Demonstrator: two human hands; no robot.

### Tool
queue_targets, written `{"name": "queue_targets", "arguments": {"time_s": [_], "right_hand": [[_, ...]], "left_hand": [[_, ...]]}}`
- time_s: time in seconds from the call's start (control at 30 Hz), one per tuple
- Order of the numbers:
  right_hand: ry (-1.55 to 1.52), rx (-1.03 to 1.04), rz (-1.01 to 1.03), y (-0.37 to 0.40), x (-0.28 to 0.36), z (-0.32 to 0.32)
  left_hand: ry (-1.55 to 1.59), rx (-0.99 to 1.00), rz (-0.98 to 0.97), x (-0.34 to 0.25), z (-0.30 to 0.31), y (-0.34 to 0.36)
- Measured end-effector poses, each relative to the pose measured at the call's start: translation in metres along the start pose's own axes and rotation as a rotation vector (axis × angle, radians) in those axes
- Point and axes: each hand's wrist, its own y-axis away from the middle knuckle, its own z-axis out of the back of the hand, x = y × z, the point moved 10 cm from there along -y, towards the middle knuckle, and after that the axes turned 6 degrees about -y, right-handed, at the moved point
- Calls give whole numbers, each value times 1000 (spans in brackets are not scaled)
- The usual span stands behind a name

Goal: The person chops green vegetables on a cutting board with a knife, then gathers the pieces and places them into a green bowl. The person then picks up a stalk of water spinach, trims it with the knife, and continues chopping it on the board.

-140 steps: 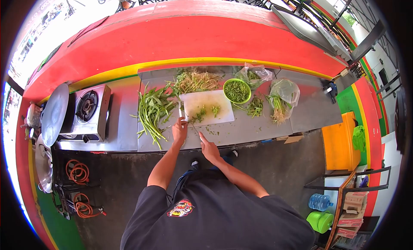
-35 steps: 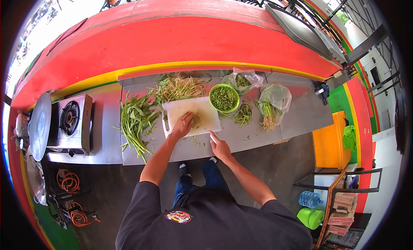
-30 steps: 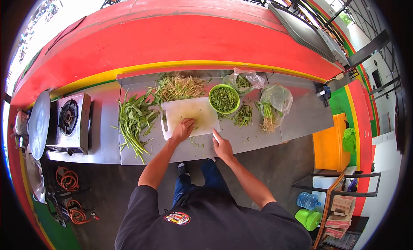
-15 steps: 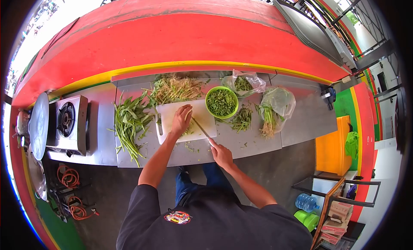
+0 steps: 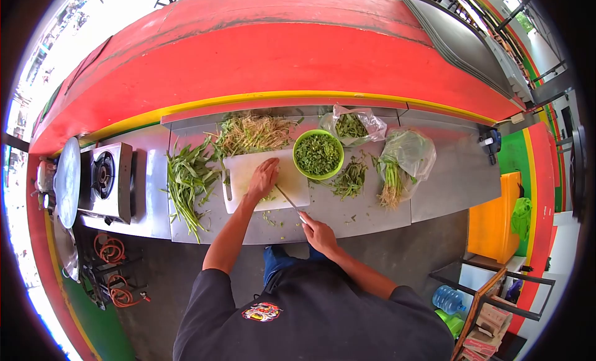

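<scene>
My right hand [image 5: 320, 234] is wrapped round the handle of a knife [image 5: 287, 197], whose blade reaches over a white cutting board [image 5: 239, 168]. On the board rests my left hand [image 5: 264, 176], fingers together near the blade; what lies under them is hidden. Small green bits are scattered by the board's lower edge. A green bowl [image 5: 318, 154] of chopped greens touches the board's right side. Leafy stalks [image 5: 186, 178] lie to the left, and a heap of roots and stems [image 5: 254, 133] is behind the board.
On the left stands a gas stove [image 5: 105, 174] beside a round metal lid [image 5: 67, 181]. To the right are loose leaves [image 5: 351, 179], a bag of greens [image 5: 352, 125], and a bagged rooted bunch [image 5: 392, 178]. A red wall [image 5: 279, 63] runs behind the metal counter [image 5: 447, 174].
The view has shifted slightly. My left hand has turned a little flatter over the board, and the knife with my right hand has moved slightly.
</scene>
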Motion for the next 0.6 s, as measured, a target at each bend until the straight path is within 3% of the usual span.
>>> {"name": "queue_targets", "arguments": {"time_s": [0.17, 0.23, 0.27, 0.33, 0.4, 0.47, 0.57, 0.6], "right_hand": [[-182, -42, -10, -4, -7, 37], [-97, -39, 28, -14, -3, 45], [-96, -12, 23, -21, -2, 41], [-87, -59, 112, -35, 10, 40], [-69, -147, 216, -49, 21, 41], [2, -152, 161, -66, 21, 43], [94, -192, 76, -83, 10, 41], [130, -150, 53, -86, 9, 34]], "left_hand": [[-3, 52, -26, -17, 9, 2], [127, 96, 189, 3, 10, 12], [122, 97, 194, 3, 10, 14], [172, -164, 275, 18, 37, 21], [138, -206, 336, 32, 46, 32], [97, -281, 415, 47, 55, 39], [164, -243, 425, 58, 56, 47], [222, -131, 470, 64, 49, 51]]}}
